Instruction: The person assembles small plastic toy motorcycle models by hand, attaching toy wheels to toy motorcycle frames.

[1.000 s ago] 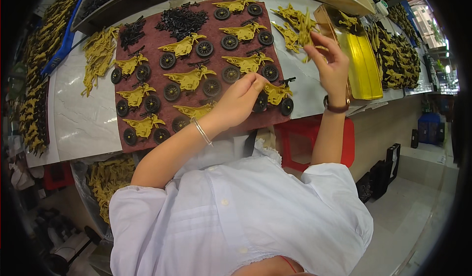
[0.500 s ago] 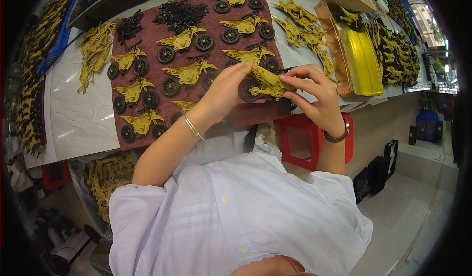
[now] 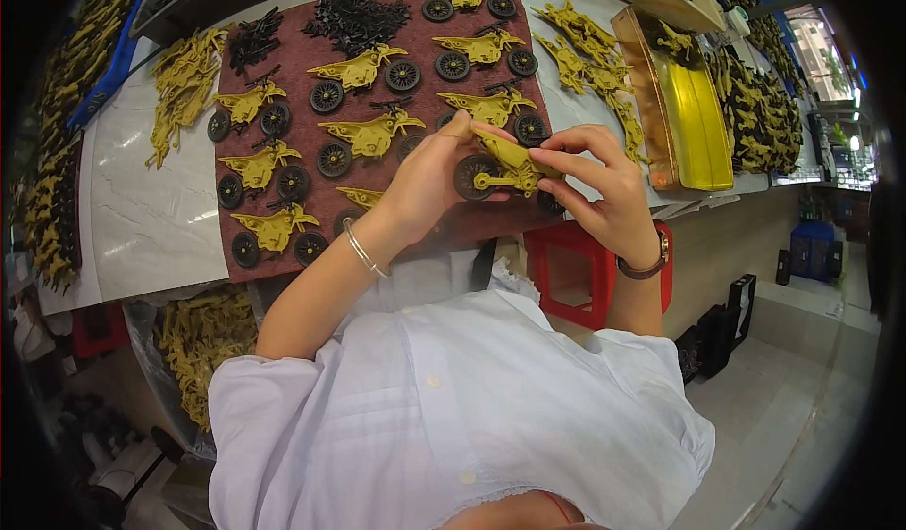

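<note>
Far to the left of the fingers, loose olive-yellow frame parts [image 3: 182, 84] are heaped on the pale desk [image 3: 142, 218], and a sack of more such parts [image 3: 203, 341] is seen below the desk edge. Nearer, a dark red mat [image 3: 311, 200] is spread on the desk; on it, yellow toy motorbike bodies with black wheels [image 3: 363, 134] are laid in rows, and a pile of small black parts [image 3: 354, 18] is kept at its far edge, well beyond the fingers.

The left hand [image 3: 429, 181] is raised over the near right part of the mat, a thin bracelet [image 3: 363, 250] being worn at its wrist. Its fingers are closed around the left end of a yellow toy motorbike [image 3: 505, 162], with the thumb laid along the top and a black wheel [image 3: 474, 177] seen just below the thumb.

The same motorbike is gripped at its right end by the right hand [image 3: 604, 190], whose fingers [image 3: 566, 164] are curled and pinched onto the yellow body. The toy is thus held between both hands, lifted clear of the mat. A brown wristwatch [image 3: 644, 266] is worn on the right wrist.

To the right of the fingers, more yellow frames [image 3: 590, 53] are scattered on the desk, and a shiny yellow tray [image 3: 694, 115] is set beside them. A red stool [image 3: 566, 275] is seen beneath the hands.
</note>
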A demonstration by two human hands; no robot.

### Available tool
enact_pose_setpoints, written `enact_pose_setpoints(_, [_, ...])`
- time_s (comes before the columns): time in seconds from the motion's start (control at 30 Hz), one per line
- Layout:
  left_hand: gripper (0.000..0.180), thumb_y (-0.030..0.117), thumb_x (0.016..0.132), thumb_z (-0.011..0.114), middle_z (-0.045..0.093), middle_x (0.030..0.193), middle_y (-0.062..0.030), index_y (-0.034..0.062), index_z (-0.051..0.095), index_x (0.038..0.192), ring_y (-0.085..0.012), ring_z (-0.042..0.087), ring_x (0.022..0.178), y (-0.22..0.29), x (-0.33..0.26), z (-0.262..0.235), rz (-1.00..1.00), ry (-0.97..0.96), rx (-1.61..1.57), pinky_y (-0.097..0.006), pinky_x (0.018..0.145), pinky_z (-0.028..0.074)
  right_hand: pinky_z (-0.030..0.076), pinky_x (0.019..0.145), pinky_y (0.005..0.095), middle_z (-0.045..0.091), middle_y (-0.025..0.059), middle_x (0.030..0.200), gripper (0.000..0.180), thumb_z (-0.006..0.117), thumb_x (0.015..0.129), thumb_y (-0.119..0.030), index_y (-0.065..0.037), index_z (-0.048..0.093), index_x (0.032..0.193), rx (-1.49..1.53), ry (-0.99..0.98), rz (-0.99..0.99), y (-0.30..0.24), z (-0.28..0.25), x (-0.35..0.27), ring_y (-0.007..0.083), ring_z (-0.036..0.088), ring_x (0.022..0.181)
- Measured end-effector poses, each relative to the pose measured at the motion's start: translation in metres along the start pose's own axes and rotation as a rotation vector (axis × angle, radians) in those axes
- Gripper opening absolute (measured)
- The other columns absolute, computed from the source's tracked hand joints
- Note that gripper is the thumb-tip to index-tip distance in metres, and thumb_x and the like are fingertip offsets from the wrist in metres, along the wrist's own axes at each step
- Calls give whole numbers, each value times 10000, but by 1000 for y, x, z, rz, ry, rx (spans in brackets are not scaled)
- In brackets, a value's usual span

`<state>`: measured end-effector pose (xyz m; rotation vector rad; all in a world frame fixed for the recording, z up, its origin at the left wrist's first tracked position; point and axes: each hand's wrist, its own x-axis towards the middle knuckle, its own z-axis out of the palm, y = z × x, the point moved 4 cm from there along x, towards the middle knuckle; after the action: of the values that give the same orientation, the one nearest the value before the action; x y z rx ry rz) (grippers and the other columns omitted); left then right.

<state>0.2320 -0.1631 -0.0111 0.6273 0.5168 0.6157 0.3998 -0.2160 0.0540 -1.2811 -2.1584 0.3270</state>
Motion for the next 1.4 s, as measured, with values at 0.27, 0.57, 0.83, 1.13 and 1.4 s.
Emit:
enact_pose_setpoints(0.27, [256,178,910,639,619,1045,-40,18,568,1096,-93,580,952,1,-6,-2,302,5,433,-244,761,508,458,814,347,548,105,1099,354,748,674,-8,-67,665,1014,-37,86,-21,-9,10,-2,249,545,936])
enact_pose_setpoints(0.57, [275,97,891,616,617,1080,-68,-14,564,1136,-119,579,1009,17,-26,3,358,-57,518,-277,899,458,476,778,292,544,84,1135,578,792,726,-69,-27,501,1224,836,228,391,18,20,-5,130,532,1008])
enact_pose_setpoints(0.83, [275,95,890,613,624,1071,-82,-30,567,1131,-123,585,989,23,-31,2,390,-68,634,-279,882,463,493,594,238,642,70,946,288,710,818,-12,38,590,1075,1055,32,476,17,32,-7,96,596,769])
enact_pose_setpoints(1.13, [238,92,885,619,642,1032,-61,-16,585,1095,-119,594,953,27,-30,-3,359,-157,726,-267,856,467,529,621,243,653,85,963,302,732,784,9,46,592,1049,962,-113,491,12,37,-3,116,629,792])
enact_pose_setpoints(1.4, [333,60,837,701,649,1047,-96,-42,582,1131,-146,629,956,25,-26,-8,328,-47,337,-290,854,516,540,636,242,636,75,967,320,756,756,25,43,582,1024,1066,129,518,12,39,-1,100,626,808])
